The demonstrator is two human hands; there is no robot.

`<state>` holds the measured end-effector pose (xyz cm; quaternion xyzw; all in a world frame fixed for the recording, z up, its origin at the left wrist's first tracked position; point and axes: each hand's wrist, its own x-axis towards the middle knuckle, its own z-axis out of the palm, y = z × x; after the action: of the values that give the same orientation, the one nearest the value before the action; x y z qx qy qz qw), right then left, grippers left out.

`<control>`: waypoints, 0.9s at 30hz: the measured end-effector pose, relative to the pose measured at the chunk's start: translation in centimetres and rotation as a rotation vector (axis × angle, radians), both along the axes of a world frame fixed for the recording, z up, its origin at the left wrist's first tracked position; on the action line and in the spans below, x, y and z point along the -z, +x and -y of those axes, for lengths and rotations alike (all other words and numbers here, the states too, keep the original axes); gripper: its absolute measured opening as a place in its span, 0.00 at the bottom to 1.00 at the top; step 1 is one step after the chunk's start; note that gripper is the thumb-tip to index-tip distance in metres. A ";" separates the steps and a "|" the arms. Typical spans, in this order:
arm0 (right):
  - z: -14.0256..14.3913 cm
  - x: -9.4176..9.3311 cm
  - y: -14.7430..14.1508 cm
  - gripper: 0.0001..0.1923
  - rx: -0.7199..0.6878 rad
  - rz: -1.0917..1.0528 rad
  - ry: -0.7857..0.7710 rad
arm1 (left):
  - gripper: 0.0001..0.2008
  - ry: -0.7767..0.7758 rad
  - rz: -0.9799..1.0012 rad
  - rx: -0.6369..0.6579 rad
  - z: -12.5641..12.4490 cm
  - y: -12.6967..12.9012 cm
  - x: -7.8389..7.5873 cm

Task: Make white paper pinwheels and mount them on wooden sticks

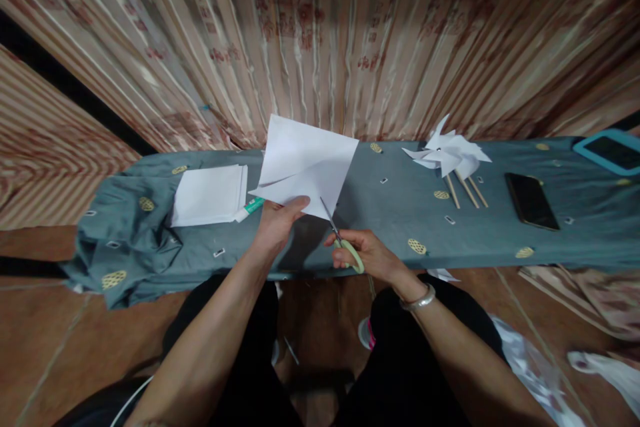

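My left hand (281,223) grips a white sheet of paper (310,153) by its near edge, thumb on top and fingers underneath. A slit runs in from the sheet's left corner, where one flap lifts. In my right hand (367,252) is a pair of scissors (350,250) with light green handles. Their blades are at the sheet's near right corner and point up and left across it. Beside my left hand lies a green and white glue stick (250,209), next to a stack of white paper squares (207,195).
Several white paper pinwheels (453,152) on wooden sticks (469,188) lie on the right of the cloth-covered bench (385,213). Farther right are a black phone (531,200) and a blue-framed tablet (613,152). A pleated curtain (310,33) hangs behind.
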<state>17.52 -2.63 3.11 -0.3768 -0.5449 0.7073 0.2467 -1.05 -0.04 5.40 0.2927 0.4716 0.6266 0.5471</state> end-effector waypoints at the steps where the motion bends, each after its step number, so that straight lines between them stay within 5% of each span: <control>1: 0.0 0.1 0.0 0.25 0.005 -0.003 -0.002 | 0.23 -0.002 -0.001 -0.002 0.0 0.0 -0.1; 27: -0.2 -0.1 -0.3 0.25 0.073 0.035 -0.018 | 0.15 -0.032 -0.118 0.044 0.4 0.3 0.5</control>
<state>17.19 -2.48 3.18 -0.4109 -0.5289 0.6959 0.2592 -0.73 -0.41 4.85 0.3307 0.5065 0.5884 0.5365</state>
